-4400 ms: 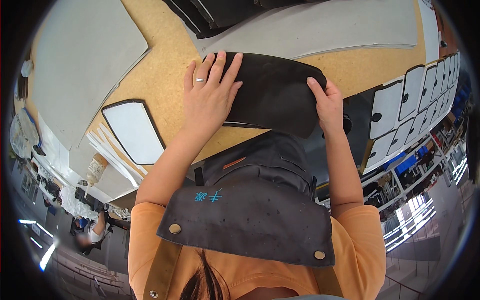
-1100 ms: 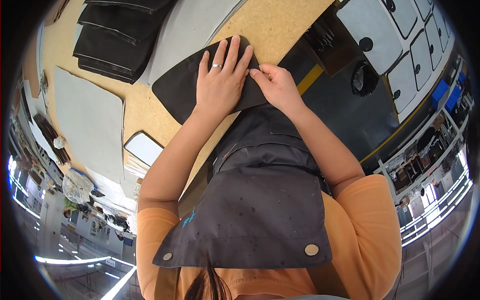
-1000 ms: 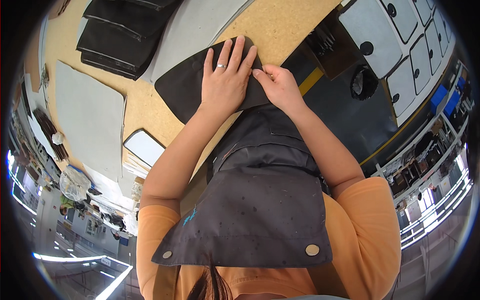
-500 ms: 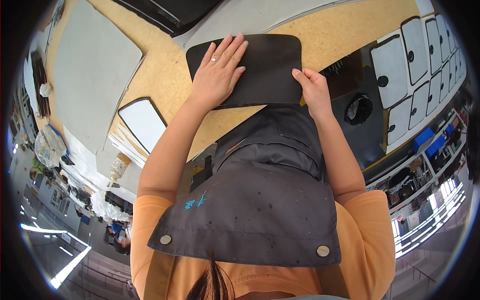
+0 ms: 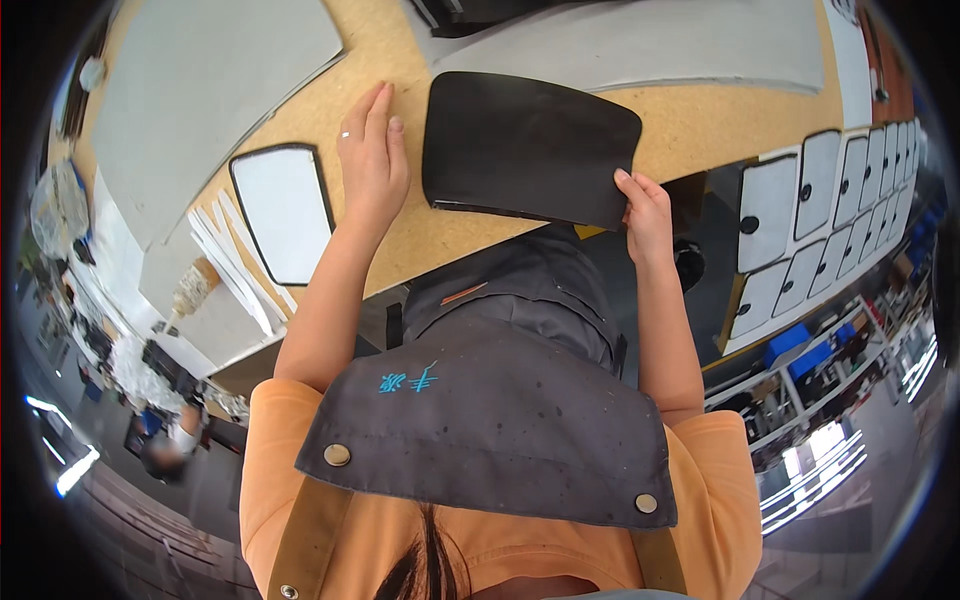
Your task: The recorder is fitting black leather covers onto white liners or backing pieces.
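Observation:
A flat black leather-like panel (image 5: 525, 150) with rounded corners lies at the front of the wooden worktable (image 5: 395, 245), its lower right corner past the table edge. My right hand (image 5: 648, 215) pinches that corner between thumb and fingers. To the left of the panel, my left hand (image 5: 375, 160) is apart from it, fingers stretched out and holding nothing. It wears a ring. Beside my left forearm lies a white panel with a black border (image 5: 283, 215).
White strips (image 5: 235, 265) and a glue-stained bottle (image 5: 195, 288) lie at the left. Grey sheets (image 5: 210, 80) cover the far left, another grey sheet (image 5: 640, 45) the back. At the right, a board (image 5: 735, 305) bears several white, black-edged pieces.
My left hand has lifted off the black panel and moved left. The panel, held by my right hand, has turned clockwise and shifted right. The view has shifted too.

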### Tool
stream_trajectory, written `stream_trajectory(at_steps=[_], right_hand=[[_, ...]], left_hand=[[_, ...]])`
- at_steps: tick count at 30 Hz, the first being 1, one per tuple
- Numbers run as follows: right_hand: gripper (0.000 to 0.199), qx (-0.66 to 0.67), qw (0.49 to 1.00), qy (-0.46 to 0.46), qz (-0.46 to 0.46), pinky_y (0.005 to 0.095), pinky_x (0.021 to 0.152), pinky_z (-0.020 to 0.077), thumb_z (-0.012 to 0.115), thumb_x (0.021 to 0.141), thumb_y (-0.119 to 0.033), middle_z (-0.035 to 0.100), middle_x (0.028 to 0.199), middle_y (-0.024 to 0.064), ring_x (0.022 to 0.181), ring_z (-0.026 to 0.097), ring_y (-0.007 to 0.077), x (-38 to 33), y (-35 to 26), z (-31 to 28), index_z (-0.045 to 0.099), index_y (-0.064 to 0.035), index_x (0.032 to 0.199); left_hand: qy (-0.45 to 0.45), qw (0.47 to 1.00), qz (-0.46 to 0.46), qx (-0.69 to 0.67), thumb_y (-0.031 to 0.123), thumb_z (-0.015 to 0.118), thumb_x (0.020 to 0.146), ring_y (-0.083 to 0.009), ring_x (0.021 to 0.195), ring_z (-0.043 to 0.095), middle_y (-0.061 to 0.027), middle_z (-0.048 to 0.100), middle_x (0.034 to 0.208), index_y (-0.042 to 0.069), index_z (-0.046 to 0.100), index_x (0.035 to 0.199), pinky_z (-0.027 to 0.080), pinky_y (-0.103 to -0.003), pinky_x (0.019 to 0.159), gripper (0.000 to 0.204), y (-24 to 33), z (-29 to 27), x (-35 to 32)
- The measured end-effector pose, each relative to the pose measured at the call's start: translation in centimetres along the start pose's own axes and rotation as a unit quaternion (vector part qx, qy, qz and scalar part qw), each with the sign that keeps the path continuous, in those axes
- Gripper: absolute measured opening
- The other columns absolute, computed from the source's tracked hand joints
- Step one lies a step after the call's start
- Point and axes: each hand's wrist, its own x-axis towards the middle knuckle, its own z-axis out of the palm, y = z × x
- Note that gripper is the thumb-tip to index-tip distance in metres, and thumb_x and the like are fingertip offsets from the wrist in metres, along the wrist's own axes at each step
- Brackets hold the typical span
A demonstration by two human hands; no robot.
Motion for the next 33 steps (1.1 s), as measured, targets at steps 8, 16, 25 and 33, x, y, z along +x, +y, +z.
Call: stream_trajectory(at_steps=[8, 16, 25, 33], right_hand=[[0.016, -0.008, 1.000, 0.020, -0.019, 0.0168, 0.046, 0.0303, 0.058, 0.087, -0.016, 0.056, 0.064, -0.0054, 0.050, 0.044, 0.0008, 0.1, -0.4, 0.0, 0.061, -0.0071, 0.075], [0.014, 0.002, 0.999, 0.053, -0.004, 0.0196, 0.056, 0.0421, 0.057, 0.088, -0.013, 0.062, 0.073, 0.0003, 0.061, 0.056, 0.0063, -0.5, -1.3, 0.9, 0.060, -0.0036, 0.078], [0.013, 0.010, 0.999, 0.037, 0.000, 0.0214, 0.062, 0.0455, 0.057, 0.088, -0.012, 0.063, 0.077, 0.0029, 0.067, 0.059, 0.0089, -0.3, -1.3, 0.4, 0.060, -0.0020, 0.079], [0.018, -0.013, 0.999, 0.041, -0.013, 0.0188, 0.047, 0.0294, 0.058, 0.087, -0.016, 0.053, 0.064, -0.0049, 0.053, 0.044, 0.0027, 0.0, -0.6, 0.0, 0.057, -0.0071, 0.072]], left_hand=[[-0.052, 0.994, 0.091, 0.035, 0.001, 0.054, 0.078, -0.0216, 0.107, 0.052, -0.0033, 0.056, 0.121, 0.008, 0.057, 0.109, 0.034, -0.034, 0.091, 0.032, 0.6, -1.4, -2.3], [-0.078, 0.986, 0.132, 0.062, 0.004, 0.058, 0.077, -0.0168, 0.112, 0.049, 0.0044, 0.050, 0.129, 0.011, 0.057, 0.109, 0.033, -0.034, 0.095, 0.033, 0.5, -0.5, -2.8], [-0.104, 0.976, 0.111, 0.157, 0.012, 0.058, 0.079, -0.0159, 0.103, 0.053, 0.0051, 0.055, 0.122, 0.012, 0.058, 0.108, 0.032, -0.034, 0.096, 0.029, 1.2, -0.7, -1.6], [-0.065, 0.972, 0.189, 0.127, 0.009, 0.055, 0.081, -0.0169, 0.115, 0.050, 0.0023, 0.052, 0.129, 0.014, 0.051, 0.121, 0.022, -0.039, 0.104, 0.040, 0.6, -0.7, -0.3]])
